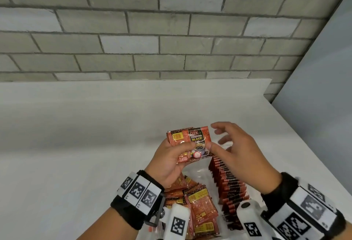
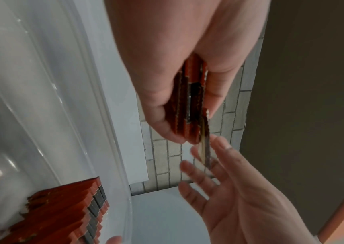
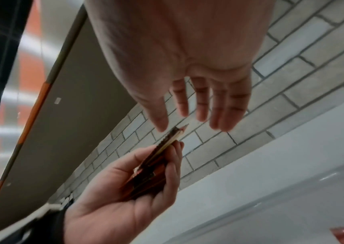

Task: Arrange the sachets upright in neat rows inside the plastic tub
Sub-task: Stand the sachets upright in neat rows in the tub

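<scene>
My left hand (image 1: 172, 158) grips a small stack of red coffee sachets (image 1: 187, 143) above the clear plastic tub (image 1: 199, 174). The left wrist view shows the same stack (image 2: 190, 105) edge-on between thumb and fingers. My right hand (image 1: 232, 144) is beside the stack with fingers spread and straight, its thumb tip touching the front sachet's right edge. In the right wrist view the stack (image 3: 162, 148) sits just below the spread fingers (image 3: 200, 102). Inside the tub, a row of upright sachets (image 1: 229, 184) runs along the right side and loose sachets (image 1: 196, 203) lie piled at the left.
The tub stands on a white table (image 1: 76, 135) that ends at a grey brick wall (image 1: 152, 30). The table's right edge (image 1: 304, 138) runs diagonally, with a pale panel beyond it. Both wrists carry black straps with marker tags.
</scene>
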`<control>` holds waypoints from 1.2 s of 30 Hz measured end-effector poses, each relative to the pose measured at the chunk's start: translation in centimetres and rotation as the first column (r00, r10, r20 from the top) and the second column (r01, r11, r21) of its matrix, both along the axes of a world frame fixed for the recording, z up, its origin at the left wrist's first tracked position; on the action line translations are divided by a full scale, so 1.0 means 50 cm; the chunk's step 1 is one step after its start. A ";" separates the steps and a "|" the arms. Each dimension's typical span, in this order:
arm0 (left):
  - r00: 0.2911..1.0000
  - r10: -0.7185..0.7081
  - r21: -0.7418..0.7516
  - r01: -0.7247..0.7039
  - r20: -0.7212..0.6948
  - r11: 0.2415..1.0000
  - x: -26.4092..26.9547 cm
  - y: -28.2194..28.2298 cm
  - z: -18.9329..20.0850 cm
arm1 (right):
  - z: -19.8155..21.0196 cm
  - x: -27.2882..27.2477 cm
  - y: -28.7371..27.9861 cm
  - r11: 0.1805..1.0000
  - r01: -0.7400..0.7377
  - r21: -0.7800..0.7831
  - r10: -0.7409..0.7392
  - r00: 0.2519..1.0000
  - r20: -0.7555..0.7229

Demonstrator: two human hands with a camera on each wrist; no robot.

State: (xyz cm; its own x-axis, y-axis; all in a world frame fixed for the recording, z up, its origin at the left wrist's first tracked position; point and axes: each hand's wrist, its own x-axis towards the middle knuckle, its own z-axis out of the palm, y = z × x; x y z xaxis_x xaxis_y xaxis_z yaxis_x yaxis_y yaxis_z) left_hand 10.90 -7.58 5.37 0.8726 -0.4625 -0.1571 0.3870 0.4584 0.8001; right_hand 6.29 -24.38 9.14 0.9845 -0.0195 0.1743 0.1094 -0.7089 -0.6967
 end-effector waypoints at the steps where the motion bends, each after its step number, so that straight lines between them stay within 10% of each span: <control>1: 1.000 0.001 0.004 -0.001 0.009 1.000 0.000 0.001 0.001 | 0.004 0.004 0.001 0.999 0.034 0.030 -0.032 0.996 -0.086; 5: 1.000 -0.007 -0.002 0.007 0.031 1.000 0.003 0.001 0.002 | 0.010 0.009 0.009 0.957 0.027 0.289 0.069 0.946 -0.317; 13: 0.994 -0.090 0.063 0.086 0.061 0.994 0.005 0.013 -0.003 | 0.003 0.021 0.015 0.838 0.119 0.533 0.041 0.959 -0.280; 22: 0.996 -0.053 0.229 0.034 0.076 0.973 0.021 0.008 0.000 | -0.008 0.028 0.008 0.882 0.190 0.432 -0.056 0.951 -0.304; 32: 0.994 -0.054 0.356 0.016 0.097 0.934 0.034 0.015 0.002 | 0.070 0.094 -0.009 0.990 -0.082 -0.112 0.066 0.987 -0.145; 36: 0.983 0.178 0.362 -0.180 0.039 0.914 0.056 0.039 0.007 | 0.074 0.108 -0.020 0.989 -0.094 -0.116 0.069 0.977 -0.200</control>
